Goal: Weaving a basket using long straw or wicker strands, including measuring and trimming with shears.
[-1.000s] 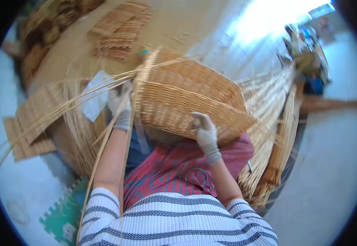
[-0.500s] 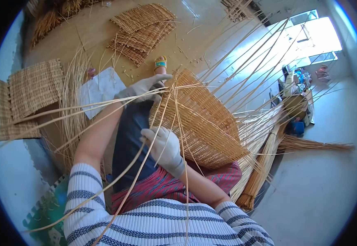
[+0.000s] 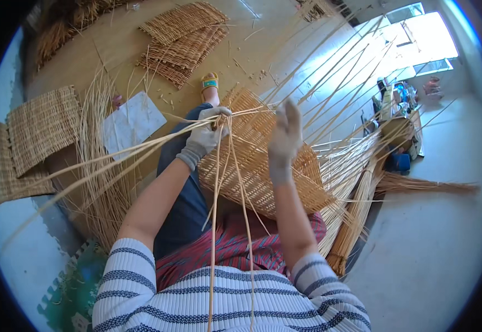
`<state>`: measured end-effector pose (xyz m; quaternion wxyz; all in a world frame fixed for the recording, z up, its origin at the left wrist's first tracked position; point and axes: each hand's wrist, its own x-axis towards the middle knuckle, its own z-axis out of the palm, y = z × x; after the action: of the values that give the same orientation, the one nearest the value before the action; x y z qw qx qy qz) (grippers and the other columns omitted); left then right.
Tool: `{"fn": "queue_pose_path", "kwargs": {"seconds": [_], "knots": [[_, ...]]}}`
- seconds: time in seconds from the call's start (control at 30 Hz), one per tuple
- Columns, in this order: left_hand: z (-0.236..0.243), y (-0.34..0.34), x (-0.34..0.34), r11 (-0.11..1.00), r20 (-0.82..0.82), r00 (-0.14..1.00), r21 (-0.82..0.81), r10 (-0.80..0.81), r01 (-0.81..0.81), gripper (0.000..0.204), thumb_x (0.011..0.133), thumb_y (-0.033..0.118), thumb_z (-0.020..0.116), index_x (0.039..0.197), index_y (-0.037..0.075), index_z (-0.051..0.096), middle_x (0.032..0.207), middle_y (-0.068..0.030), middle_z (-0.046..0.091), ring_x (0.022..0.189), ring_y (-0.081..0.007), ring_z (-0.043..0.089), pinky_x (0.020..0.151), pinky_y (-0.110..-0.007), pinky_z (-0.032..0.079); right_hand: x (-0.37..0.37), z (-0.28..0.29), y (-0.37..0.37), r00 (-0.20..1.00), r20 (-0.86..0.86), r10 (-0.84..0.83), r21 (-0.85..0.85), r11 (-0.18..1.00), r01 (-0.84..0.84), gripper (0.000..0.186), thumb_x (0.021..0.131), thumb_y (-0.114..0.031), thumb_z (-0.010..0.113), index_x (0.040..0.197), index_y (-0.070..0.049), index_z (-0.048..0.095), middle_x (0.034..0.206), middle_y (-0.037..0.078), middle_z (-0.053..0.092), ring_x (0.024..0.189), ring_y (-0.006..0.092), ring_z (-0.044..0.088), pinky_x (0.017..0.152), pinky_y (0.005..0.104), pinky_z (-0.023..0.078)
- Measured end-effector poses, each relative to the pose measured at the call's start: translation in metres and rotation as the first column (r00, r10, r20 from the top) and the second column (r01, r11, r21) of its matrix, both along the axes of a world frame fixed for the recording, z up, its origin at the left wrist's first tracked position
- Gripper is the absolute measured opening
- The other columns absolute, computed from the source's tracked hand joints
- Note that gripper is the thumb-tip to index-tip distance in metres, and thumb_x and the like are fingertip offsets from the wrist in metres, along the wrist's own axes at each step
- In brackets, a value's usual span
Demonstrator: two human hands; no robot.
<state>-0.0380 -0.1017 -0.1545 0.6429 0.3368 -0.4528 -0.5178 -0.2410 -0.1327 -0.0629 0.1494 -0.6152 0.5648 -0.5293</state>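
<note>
My left hand (image 3: 205, 136), in a pale glove, is closed on a bunch of pale weaving strands (image 3: 141, 146) at the upper left corner of a wicker basket (image 3: 260, 193). The strands fan out leftward, downward over my striped top and rightward. My right hand (image 3: 285, 135), also gloved and blurred by motion, is raised over the basket, just right of that corner, fingers stretched upward; I see nothing in it. The basket rests on my lap over a red striped cloth (image 3: 191, 260), beside my dark trouser leg, with long spokes rising from it toward the upper right.
Woven mats (image 3: 171, 52) (image 3: 41, 127) lie ahead and at left, with loose reeds and a white sheet (image 3: 133, 124). Reed bundles (image 3: 354, 221) lie at right, below a cluttered stand (image 3: 396, 127) and blue container (image 3: 400, 162). A green foam mat (image 3: 69, 293) is at lower left.
My right hand has moved up and right from beside the basket's lower left to above it. The basket's corner, turned since the first frame, stays in my left hand; the downward strands have shifted.
</note>
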Motion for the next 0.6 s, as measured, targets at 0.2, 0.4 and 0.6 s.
{"fn": "queue_pose_path", "kwargs": {"seconds": [0.2, 0.4, 0.6], "knots": [[-0.042, -0.011, -0.024, 0.948, 0.125, 0.953, 0.128, 0.278, -0.293, 0.045, 0.100, -0.004, 0.067, 0.143, 0.007, 0.058, 0.113, -0.0019, 0.065, 0.094, -0.0101, 0.062, 0.080, -0.025, 0.056, -0.002, 0.042, 0.015, 0.788, 0.527, 0.318, -0.135, 0.947, -0.291, 0.067, 0.109, -0.008, 0.058, 0.166, -0.019, 0.026, 0.116, 0.012, 0.071, 0.100, 0.0155, 0.067, 0.084, 0.0290, 0.055], [-0.017, 0.018, -0.040, 0.819, 0.285, 0.797, 0.066, 0.533, -0.571, 0.044, 0.093, 0.010, 0.075, 0.135, 0.004, 0.062, 0.123, -0.0194, 0.067, 0.116, -0.0377, 0.064, 0.102, -0.044, 0.052, -0.125, -0.086, 0.131, 0.672, 0.722, -0.164, 0.292, 0.953, -0.081, 0.016, 0.109, -0.011, 0.063, 0.125, -0.009, 0.067, 0.108, 0.004, 0.072, 0.092, 0.0119, 0.068, 0.073, 0.0256, 0.054], [0.038, 0.075, -0.065, 0.943, 0.721, 0.628, -0.325, 0.294, -0.069, 0.048, 0.095, 0.015, 0.072, 0.142, 0.022, 0.064, 0.137, -0.0167, 0.062, 0.098, -0.0378, 0.072, 0.089, -0.045, 0.058, -0.104, -0.041, 0.115, 0.729, 0.547, -0.412, 0.504, 0.857, 0.106, 0.016, 0.107, -0.013, 0.068, 0.122, -0.006, 0.069, 0.114, 0.004, 0.073, 0.098, 0.0116, 0.068, 0.079, 0.0258, 0.055]]}}
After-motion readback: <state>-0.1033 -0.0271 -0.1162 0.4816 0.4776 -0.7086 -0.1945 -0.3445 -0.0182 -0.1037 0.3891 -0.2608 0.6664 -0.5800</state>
